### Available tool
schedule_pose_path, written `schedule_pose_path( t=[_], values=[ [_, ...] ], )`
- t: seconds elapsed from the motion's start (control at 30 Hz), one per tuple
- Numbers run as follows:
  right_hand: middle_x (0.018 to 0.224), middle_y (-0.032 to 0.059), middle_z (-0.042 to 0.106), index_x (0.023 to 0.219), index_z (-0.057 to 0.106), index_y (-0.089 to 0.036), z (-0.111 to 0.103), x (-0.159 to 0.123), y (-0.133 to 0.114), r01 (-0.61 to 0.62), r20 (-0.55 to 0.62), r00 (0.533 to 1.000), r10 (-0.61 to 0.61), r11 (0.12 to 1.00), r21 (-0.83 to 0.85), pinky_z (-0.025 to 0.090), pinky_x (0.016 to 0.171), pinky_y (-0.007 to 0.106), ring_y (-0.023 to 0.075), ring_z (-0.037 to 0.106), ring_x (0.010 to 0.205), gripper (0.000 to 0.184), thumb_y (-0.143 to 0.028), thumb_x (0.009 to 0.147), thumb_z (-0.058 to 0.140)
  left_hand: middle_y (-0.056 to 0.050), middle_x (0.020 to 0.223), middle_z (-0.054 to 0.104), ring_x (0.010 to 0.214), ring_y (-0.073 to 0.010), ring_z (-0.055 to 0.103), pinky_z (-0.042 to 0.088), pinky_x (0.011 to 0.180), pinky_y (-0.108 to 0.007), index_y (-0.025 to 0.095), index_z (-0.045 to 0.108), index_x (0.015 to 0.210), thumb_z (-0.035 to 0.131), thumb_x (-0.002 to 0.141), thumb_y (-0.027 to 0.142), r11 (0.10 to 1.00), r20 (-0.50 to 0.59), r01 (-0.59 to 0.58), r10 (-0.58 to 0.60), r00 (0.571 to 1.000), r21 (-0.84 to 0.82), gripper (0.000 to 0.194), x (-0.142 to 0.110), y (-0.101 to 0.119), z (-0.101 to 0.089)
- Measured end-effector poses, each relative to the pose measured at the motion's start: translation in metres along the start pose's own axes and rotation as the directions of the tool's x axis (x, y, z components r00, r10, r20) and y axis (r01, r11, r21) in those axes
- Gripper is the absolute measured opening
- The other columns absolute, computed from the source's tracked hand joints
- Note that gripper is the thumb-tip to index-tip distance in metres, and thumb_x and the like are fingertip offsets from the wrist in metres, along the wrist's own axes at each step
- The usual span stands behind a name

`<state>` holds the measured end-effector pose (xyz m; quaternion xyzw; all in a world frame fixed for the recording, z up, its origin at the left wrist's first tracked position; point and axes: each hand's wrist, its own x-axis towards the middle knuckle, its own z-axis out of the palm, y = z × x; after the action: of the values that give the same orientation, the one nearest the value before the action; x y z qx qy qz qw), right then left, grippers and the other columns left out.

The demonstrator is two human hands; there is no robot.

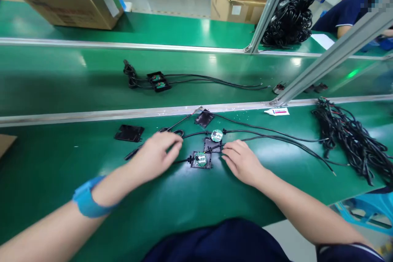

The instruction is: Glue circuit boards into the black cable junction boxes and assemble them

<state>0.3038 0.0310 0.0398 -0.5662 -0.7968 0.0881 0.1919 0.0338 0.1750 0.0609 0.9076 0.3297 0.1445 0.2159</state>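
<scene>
My left hand (161, 151), with a blue band on the wrist, is curled over black cables left of the small housings. Its fingers are bent towards the thumb, and whatever lies between them is hidden. My right hand (244, 161) has its fingertips closed on a black cable (217, 146) at the right of the housings. Between both hands, a green circuit board (201, 159) sits in an open black housing (209, 165). Just behind it, a round circuit board (216, 135) is by a second black housing (208, 143).
Two black covers (129, 133) (204, 118) lie behind my hands. A white tube (278, 111) rests near the metal rail (184, 110). A cable bundle (350, 139) is at right. Wired housings (159, 82) lie beyond the rail. A slanted metal post (325, 57) stands at right; a co-worker's arm (342, 29) shows behind.
</scene>
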Motion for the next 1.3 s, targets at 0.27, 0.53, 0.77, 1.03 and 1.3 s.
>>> schedule_pose_path(
  t=[0.27, 0.53, 0.77, 1.03, 1.3],
  values=[
    [0.102, 0.0155, 0.063, 0.119, 0.064, -0.012, 0.027, 0.027, -0.02, -0.134, 0.186, 0.967, 0.176, 0.966, -0.219, 0.046, 0.083, 0.038, 0.0268, 0.054, 0.095, 0.03, -0.016, 0.099, 0.042, -0.008, 0.099, 0.067, 0.098, -0.0237, 0.061, 0.051, 0.09, -0.042, 0.018, 0.057, 0.115, 0.053, 0.091, 0.024, 0.998, 0.015, 0.009, -0.008, 1.0, -0.068, 0.025, -0.046, 0.015, 0.058],
    [0.101, 0.0103, 0.063, 0.098, 0.07, -0.021, 0.023, 0.023, -0.018, -0.17, 0.135, 0.971, 0.196, 0.969, -0.181, 0.044, 0.076, 0.034, 0.0253, 0.053, 0.096, 0.02, -0.026, 0.099, 0.051, -0.008, 0.1, 0.065, 0.094, -0.0203, 0.063, 0.054, 0.085, -0.036, 0.019, 0.059, 0.103, 0.049, 0.094, 0.023, 0.988, -0.03, -0.089, 0.086, 0.996, -0.129, 0.014, -0.046, 0.015, 0.059],
    [0.105, 0.0103, 0.069, 0.099, 0.068, -0.02, 0.016, 0.016, -0.013, -0.036, 0.031, 0.999, 0.039, 0.993, -0.11, 0.042, 0.086, 0.039, 0.0247, 0.053, 0.101, 0.022, -0.025, 0.101, 0.047, -0.009, 0.104, 0.067, 0.097, -0.0204, 0.065, 0.054, 0.087, -0.036, 0.018, 0.057, 0.112, 0.041, 0.1, 0.027, 0.986, -0.073, -0.113, 0.105, 0.992, -0.123, 0.022, -0.057, 0.021, 0.057],
    [0.095, 0.011, 0.065, 0.1, 0.063, -0.015, -0.015, -0.001, -0.041, -0.106, 0.203, 0.973, 0.113, 0.993, -0.046, 0.046, 0.077, 0.031, 0.0199, 0.061, 0.085, 0.019, -0.022, 0.102, 0.045, -0.002, 0.086, 0.065, 0.073, -0.0156, 0.064, 0.049, 0.066, -0.028, 0.022, 0.048, 0.107, 0.043, 0.096, 0.031, 0.95, 0.02, 0.086, -0.084, 0.996, -0.301, 0.016, -0.059, 0.048, 0.034],
    [0.092, 0.0099, 0.067, 0.093, 0.064, -0.014, -0.025, 0.005, -0.057, -0.197, 0.386, 0.9, 0.202, 0.979, -0.054, 0.045, 0.078, 0.029, 0.0193, 0.063, 0.085, 0.02, -0.02, 0.1, 0.046, 0.006, 0.06, 0.05, 0.053, -0.0145, 0.048, 0.033, 0.056, -0.027, 0.023, 0.049, 0.092, 0.052, 0.09, 0.038, 0.976, 0.155, 0.167, -0.146, 0.977, -0.137, 0.015, -0.037, 0.055, 0.028]
  ],
)
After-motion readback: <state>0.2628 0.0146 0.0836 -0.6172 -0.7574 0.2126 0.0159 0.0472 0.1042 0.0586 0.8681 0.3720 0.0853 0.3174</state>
